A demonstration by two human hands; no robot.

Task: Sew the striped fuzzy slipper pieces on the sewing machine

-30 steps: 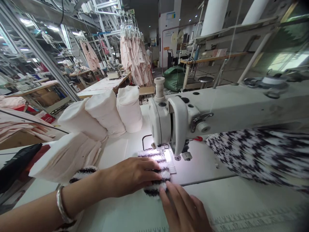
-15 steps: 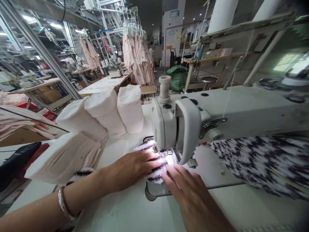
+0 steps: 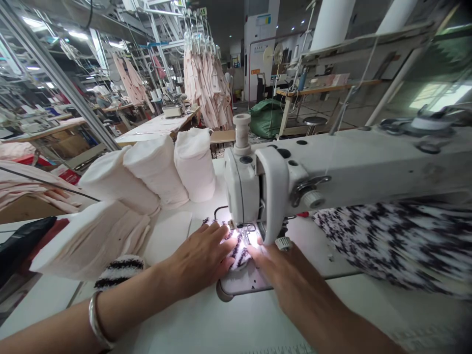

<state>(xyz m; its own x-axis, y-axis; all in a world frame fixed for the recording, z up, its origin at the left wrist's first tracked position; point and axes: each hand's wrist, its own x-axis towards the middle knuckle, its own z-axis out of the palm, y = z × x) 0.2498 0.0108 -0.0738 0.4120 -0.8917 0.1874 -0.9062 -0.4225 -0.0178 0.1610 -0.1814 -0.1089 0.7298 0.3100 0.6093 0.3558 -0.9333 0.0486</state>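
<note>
A small black-and-white striped fuzzy fabric piece (image 3: 238,251) lies under the lit needle area of a white sewing machine (image 3: 265,189). My left hand (image 3: 201,258) lies flat on its left side with fingers stretched out, pressing it down. From the right, my right hand (image 3: 280,268) presses it with the fingertips close to the presser foot. A silver bangle (image 3: 96,325) is on my left wrist. Another striped piece (image 3: 118,270) lies near my left forearm.
Stacks of folded white fabric (image 3: 147,177) stand behind and left of the machine. A heap of black-and-white fuzzy cloth (image 3: 398,241) lies under the machine arm on the right. Pink garments (image 3: 206,88) hang further back, with other work tables around them.
The striped piece has moved away from me, further under the needle. Both hands have slid forward with it, and my right hand has come up close to the presser foot.
</note>
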